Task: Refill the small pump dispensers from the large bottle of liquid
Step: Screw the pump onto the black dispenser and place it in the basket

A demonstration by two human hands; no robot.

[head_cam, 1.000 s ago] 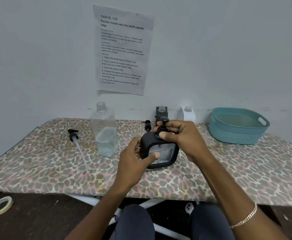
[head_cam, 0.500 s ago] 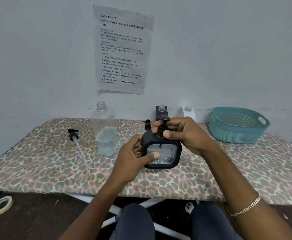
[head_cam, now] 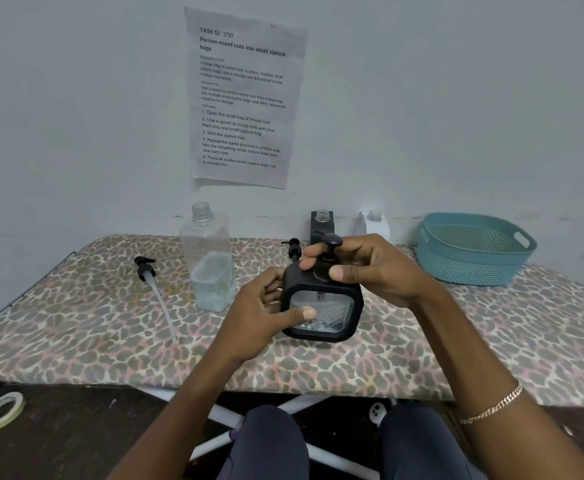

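The left hand (head_cam: 259, 317) is gripping the left side of a black square dispenser (head_cam: 321, 306) at the near middle of the worktop (head_cam: 75, 323), thumb lying across its clear front window, while the right hand (head_cam: 370, 268) is curling its fingers and thumb round the collar of the pump (head_cam: 332, 240) on top. Whether the dispenser's base is touching the worktop is not clear. To its left the large clear bottle (head_cam: 209, 258) is standing uncapped with liquid in its lower part, a long-tubed pump (head_cam: 145, 266) is lying further left, and a teal basket (head_cam: 474, 251) is sitting at the far right.
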